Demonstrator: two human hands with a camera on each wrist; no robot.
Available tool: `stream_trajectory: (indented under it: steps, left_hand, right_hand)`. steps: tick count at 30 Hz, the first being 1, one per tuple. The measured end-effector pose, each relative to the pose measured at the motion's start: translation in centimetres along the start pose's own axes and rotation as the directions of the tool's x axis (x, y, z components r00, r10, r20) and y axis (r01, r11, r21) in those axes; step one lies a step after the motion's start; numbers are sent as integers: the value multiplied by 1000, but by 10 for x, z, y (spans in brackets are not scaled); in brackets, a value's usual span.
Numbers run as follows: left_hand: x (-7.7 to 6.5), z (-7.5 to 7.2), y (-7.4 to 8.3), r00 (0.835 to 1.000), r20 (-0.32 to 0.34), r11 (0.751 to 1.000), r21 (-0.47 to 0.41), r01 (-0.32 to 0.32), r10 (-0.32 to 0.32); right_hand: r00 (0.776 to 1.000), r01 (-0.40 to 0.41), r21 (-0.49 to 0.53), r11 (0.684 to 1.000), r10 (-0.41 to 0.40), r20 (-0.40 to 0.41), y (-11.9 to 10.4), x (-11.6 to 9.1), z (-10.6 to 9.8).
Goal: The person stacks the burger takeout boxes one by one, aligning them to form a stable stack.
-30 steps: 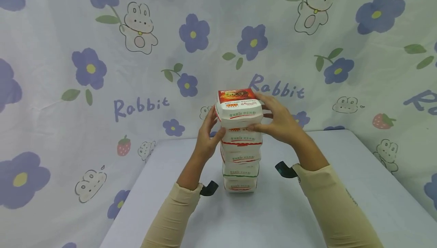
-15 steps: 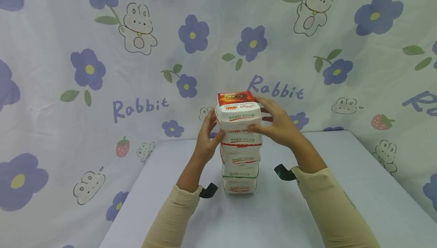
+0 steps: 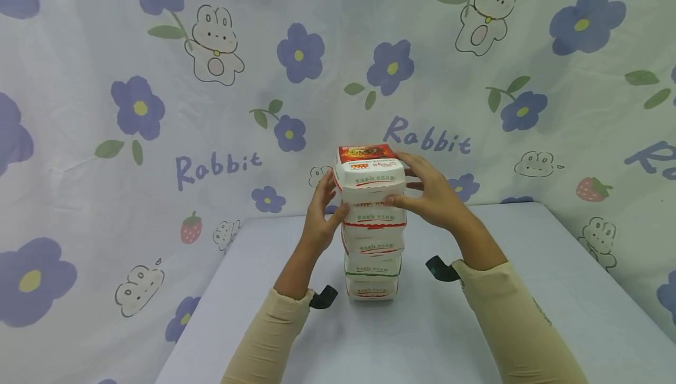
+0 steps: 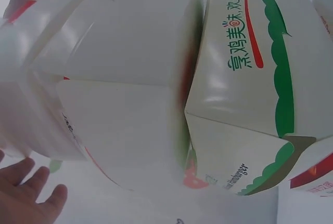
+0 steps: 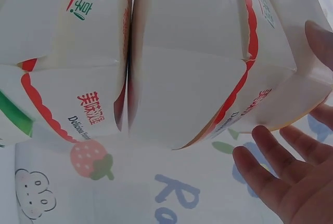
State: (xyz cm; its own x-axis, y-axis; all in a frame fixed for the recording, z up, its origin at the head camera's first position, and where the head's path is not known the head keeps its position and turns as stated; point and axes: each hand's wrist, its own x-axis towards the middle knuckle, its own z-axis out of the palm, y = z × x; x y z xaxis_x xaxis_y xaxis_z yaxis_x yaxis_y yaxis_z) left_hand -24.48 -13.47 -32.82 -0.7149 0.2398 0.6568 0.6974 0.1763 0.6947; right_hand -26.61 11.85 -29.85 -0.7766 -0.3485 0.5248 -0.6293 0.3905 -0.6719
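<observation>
A tower of several white paper burger boxes [image 3: 372,237] stands on the white table. The top burger box [image 3: 372,178] has a red lid with a burger picture. At its left side my left hand [image 3: 320,216] holds it, fingers along the side and thumb at the lower front corner. My right hand [image 3: 435,199] holds the right side, thumb in front and fingers reaching round the back. Close up in the left wrist view, a green-edged box [image 4: 239,68] sits in the stack. Spread fingertips [image 5: 260,133] lie beside the upper boxes in the right wrist view.
A white table [image 3: 475,325] lies under the stack. Behind it hangs a cloth [image 3: 338,32] with purple flowers, rabbits and lettering. Black wrist cameras [image 3: 442,268] stick out inward from both sleeves, near the lower boxes.
Both hands and the top burger box have sunk very slightly onto the stack. Otherwise the hold and the tower look the same.
</observation>
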Motion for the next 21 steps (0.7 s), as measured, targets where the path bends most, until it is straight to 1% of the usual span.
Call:
stream_trajectory:
  steps: [6,14,21]
  left_hand:
    - [0,-1,-2,1000,1,1000,12,-8,8]
    - [0,-1,-4,1000,-2,1000,-2,-19,19]
    - [-1,-2,-5,1000,1,1000,10,-12,12]
  right_hand:
    - [1000,-17,-2,1000,17,5,1,-1,0]
    - [999,-33,-1,999,33,3,3,-3,-1]
    - [999,-47,-10,999,47,2,5,-4,-3]
